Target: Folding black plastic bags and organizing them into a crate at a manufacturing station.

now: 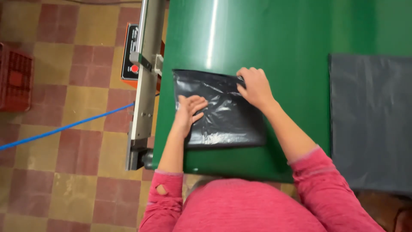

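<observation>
Black plastic bag [223, 114] lies flat near the left edge of the green surface [292, 38], beside the metal sealing bar [146, 81]. Left hand [189, 112] spread, palm down, pinning it. Right hand [256, 87] pinches the far edge, keeping it taut. Grey bag stack [371, 120] at right edge.

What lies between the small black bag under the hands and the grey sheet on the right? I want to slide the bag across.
Only bare green tabletop separates the black bag from the grey sheet, apart from the right forearm crossing it, as the head view shows.
</observation>
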